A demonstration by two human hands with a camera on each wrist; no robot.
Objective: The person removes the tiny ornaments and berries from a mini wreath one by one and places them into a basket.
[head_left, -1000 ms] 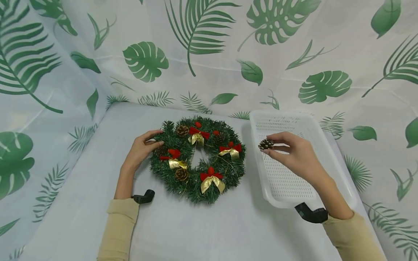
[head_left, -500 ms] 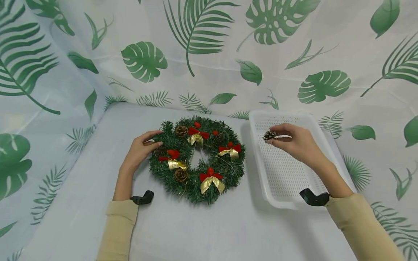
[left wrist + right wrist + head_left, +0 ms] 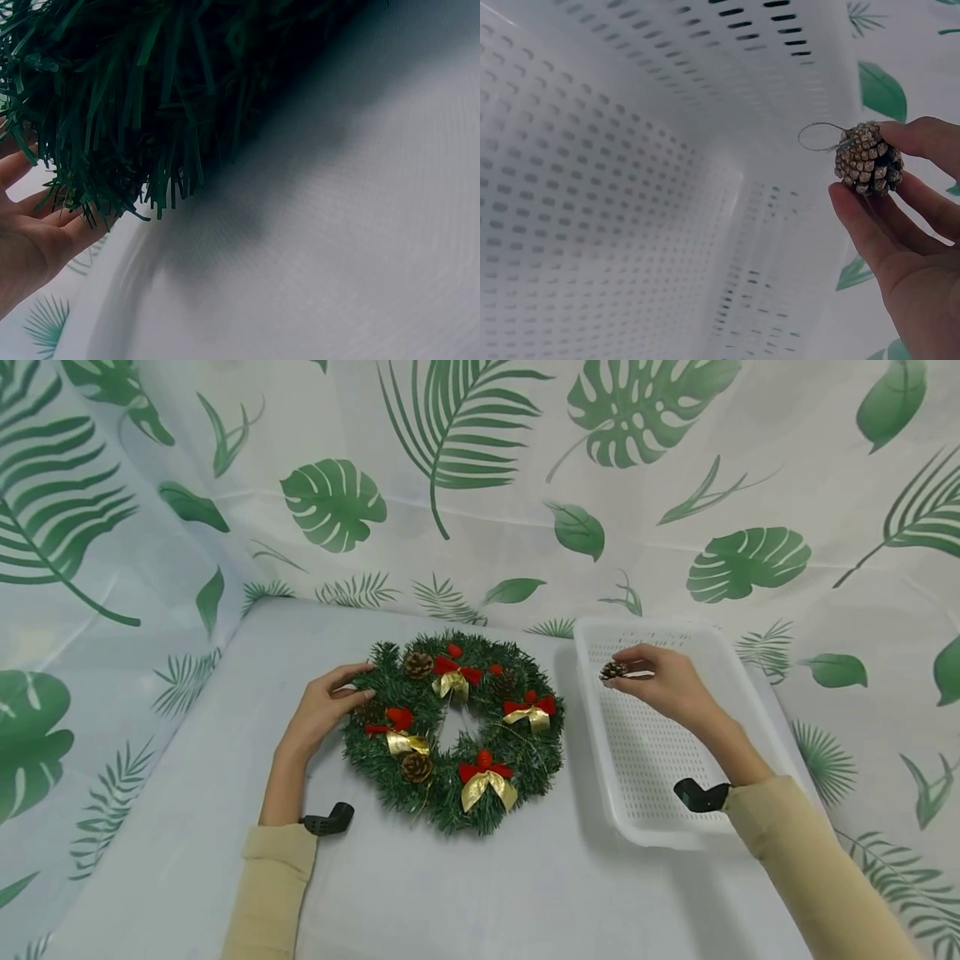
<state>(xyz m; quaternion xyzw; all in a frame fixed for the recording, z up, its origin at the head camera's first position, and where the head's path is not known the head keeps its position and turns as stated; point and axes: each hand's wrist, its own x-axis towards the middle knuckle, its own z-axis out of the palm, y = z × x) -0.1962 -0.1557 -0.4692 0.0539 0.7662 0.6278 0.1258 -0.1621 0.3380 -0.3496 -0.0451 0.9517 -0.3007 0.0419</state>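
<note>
1. Head view shows us the right hand pinching a small pine cone over the left far part of the white basket. We see only fingertips on it, so a slackened pinch could let it drop; how high it hangs we cannot tell.
2. From the right wrist, we see a thin loop standing free of the cone. We think it could snag on the basket's slots if the hand dips close to the wall.
3. A low sweep to the left could clip the cone against the basket's left rim and knock it loose.
4. Our left hand has thumb and forefinger spread, touching the left edge of the wreath; foliage hides the rest, so we cannot tell whether it grips. A careless tug could turn the wreath on the table or bend its greenery.
5. Near the basket's near end hangs the right wrist camera; lowering that arm could bump and shift the basket.
</note>
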